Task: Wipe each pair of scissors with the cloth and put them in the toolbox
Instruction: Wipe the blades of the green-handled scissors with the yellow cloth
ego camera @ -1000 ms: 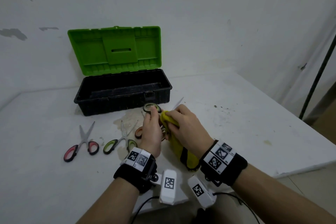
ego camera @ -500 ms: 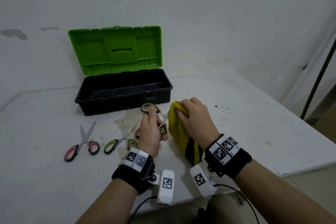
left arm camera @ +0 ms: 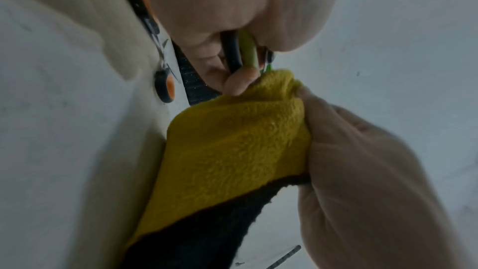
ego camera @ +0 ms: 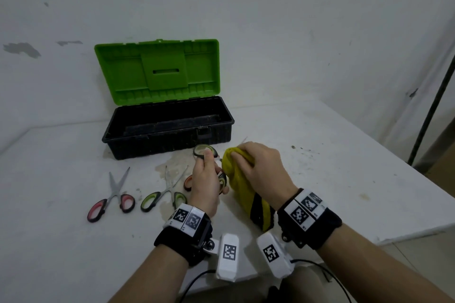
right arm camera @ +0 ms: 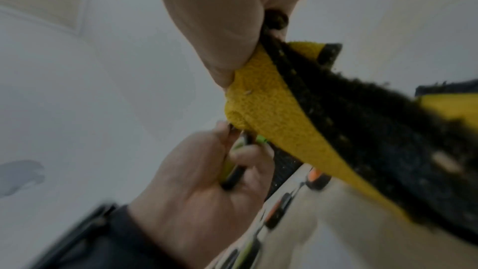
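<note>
The left hand (ego camera: 205,183) grips the green-handled scissors (ego camera: 205,151) just near of the open toolbox (ego camera: 170,140); the right hand (ego camera: 261,171) clamps the cloth (ego camera: 236,179) around the blades. Best keep the handles steady and draw the cloth towards the tips.

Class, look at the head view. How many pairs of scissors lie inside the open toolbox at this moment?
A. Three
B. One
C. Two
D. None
D: the toolbox interior shows only its bare black floor, while the red-handled scissors and green-handled scissors lie on the table and the left hand holds another pair.
</note>
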A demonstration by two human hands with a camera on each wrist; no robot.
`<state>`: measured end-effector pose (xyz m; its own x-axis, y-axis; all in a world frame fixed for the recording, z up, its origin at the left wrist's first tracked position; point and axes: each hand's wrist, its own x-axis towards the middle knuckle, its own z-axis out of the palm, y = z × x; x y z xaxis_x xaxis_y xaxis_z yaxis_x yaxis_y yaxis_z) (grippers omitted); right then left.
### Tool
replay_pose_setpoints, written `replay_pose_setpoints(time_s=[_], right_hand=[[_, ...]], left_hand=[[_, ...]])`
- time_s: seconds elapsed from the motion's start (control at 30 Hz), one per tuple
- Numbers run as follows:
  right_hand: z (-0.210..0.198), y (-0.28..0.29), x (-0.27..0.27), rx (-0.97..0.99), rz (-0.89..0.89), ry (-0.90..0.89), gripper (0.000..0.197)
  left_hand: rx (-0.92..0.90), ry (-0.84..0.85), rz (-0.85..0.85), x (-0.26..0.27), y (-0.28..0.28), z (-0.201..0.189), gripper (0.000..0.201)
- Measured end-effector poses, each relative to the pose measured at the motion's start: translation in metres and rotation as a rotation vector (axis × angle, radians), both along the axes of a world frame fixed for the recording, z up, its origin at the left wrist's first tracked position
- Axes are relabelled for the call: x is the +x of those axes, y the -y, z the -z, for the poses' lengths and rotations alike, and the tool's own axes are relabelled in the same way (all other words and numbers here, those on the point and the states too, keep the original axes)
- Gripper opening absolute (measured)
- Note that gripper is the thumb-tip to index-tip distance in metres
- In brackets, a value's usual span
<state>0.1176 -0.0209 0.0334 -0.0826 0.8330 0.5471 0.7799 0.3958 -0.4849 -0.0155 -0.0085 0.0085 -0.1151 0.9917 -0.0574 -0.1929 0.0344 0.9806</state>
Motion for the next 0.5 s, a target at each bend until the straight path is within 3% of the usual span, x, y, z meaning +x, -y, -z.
replay_pose_setpoints(time_s=[0.1,0.3,0.5], right_hand=[[0.010,0.005,-0.011,-0.012,-0.076,0.073,0.018],[0.014,-0.001,0.013,-0.067,-0.030,0.139,0.018],[0.004,-0.014,0.060,-0.188,0.190,0.044,0.017]], left_hand=[[0.029,-0.059,-0.004,0.003,0.001,0.000,0.040],[0.019,0.064,-0.097,-0.008,-0.007,0.003,0.038],[-0.029,0.094,-0.154,-0.018,-0.020,0.002,0.042]])
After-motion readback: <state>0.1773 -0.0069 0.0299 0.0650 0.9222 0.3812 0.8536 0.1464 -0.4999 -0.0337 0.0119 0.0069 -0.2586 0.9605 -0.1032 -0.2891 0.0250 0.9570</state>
